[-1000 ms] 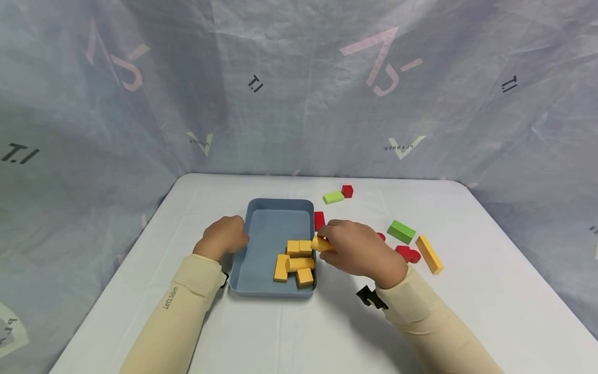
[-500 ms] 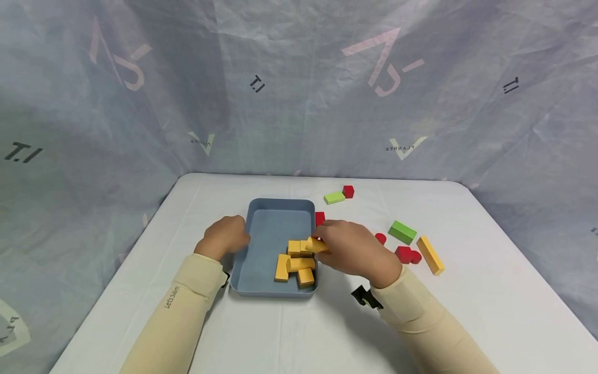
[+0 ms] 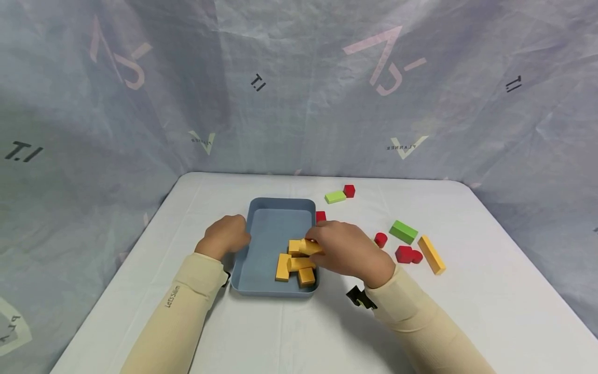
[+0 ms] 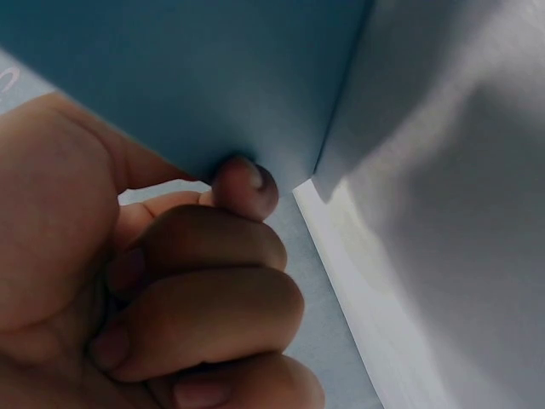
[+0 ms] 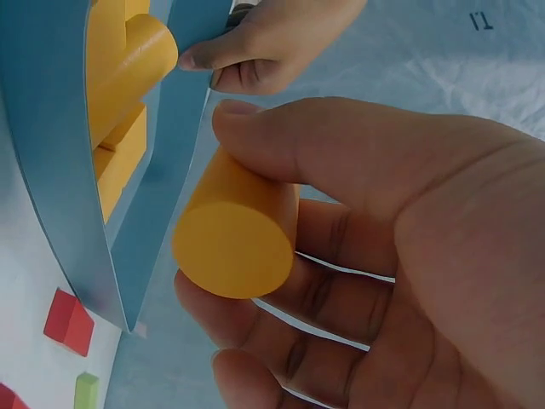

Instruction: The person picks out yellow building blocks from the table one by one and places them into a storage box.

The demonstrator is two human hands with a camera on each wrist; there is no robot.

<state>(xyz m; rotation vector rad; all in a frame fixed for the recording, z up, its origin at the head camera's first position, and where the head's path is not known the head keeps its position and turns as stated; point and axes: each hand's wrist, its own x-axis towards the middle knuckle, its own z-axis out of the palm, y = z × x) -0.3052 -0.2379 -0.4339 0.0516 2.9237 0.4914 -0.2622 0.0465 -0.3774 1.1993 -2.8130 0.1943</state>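
My right hand [image 3: 350, 252] holds a yellow cylinder [image 5: 234, 247] between thumb and fingers, above the right wall of a blue-grey tray [image 3: 271, 228]. In the right wrist view its round end faces the camera. Inside the tray's near right part lie several yellow blocks: an upright-looking rectangular block [image 3: 282, 267], another cylinder [image 3: 300, 265], a cube [image 3: 306, 277] and a block [image 3: 294, 246] partly covered by the held cylinder. At the tray's left side, my left hand [image 3: 225, 237] pinches the wall between thumb and curled forefinger, as the left wrist view shows.
Right of the tray lie a red block [image 3: 321, 216], a red cylinder [image 3: 380, 239], other red pieces [image 3: 404, 254], a green block [image 3: 404, 232] and a long yellow bar [image 3: 432, 255]. Farther back are a light green block [image 3: 335, 197] and a red cube [image 3: 349, 191].
My right hand has moved left with the yellow cylinder, which now reaches farther over the tray. The left hand stays at the tray's wall.
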